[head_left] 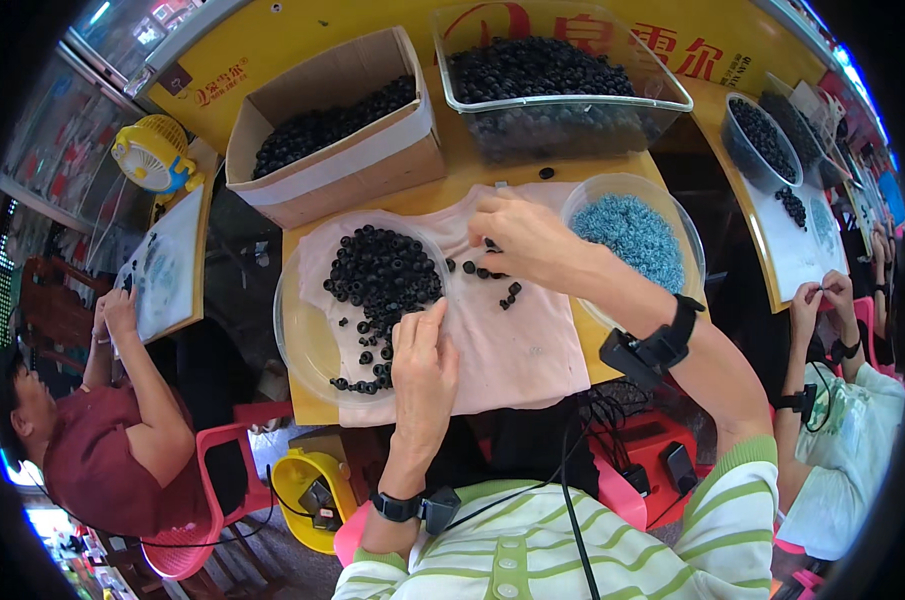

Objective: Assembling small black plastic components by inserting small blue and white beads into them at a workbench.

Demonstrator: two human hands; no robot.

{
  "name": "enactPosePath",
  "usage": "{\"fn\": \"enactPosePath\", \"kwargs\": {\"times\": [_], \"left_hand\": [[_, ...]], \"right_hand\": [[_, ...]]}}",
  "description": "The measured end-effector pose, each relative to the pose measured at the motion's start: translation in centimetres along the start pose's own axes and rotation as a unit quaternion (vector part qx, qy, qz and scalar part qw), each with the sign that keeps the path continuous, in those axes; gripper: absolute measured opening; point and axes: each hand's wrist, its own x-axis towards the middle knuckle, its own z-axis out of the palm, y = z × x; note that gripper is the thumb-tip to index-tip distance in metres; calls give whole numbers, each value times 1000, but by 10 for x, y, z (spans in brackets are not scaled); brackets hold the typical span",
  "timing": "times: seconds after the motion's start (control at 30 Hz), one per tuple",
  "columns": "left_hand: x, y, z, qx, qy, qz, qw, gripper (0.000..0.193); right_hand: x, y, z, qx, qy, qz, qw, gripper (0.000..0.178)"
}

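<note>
Black beads (pixel 377 270) heaped in the left tray (pixel 304 345), a few more in a rough left-to-right row under the right hand (pixel 520 235) — fingers curled, can't tell if gripping one. Left hand (pixel 422 375) loosely open — fingertips beside the heap.

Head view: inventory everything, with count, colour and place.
Table: one, yellow, centre
Cloth: one, pink, on table
Box: one, brown, table's far left
Bin: one, clear, table's far right
Tray: one, clear, table's left
Bowl: one, clear, table's right
Black beads: countless, black, box, bin, tray and cloth
Blue beads: countless, blue, in bowl
Fan: one, yellow and blue, upper left
Bucket: one, yellow, floor, lower left
Side tables: two, white-topped, left and right
Co-workers: at least two, dark red and pale green, left and right
Left chair: one, pink, lower left
Wrist straps: two, black, own wrists
Left hand: one, bare, at tray's beads
Right hand: one, bare, above cloth
</note>
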Motion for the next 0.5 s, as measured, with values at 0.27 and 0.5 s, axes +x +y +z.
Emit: {"fn": "enactPosePath", "kwargs": {"times": [0.27, 0.5], "left_hand": [[1, 2, 2, -30, 16, -6, 999, 40], [1, 0, 2, -53, -9, -10, 998, 41]], "right_hand": [[18, -5, 33, 33, -34, 16, 999, 16], [-1, -2, 16, -58, -18, -3, 998, 17]]}}
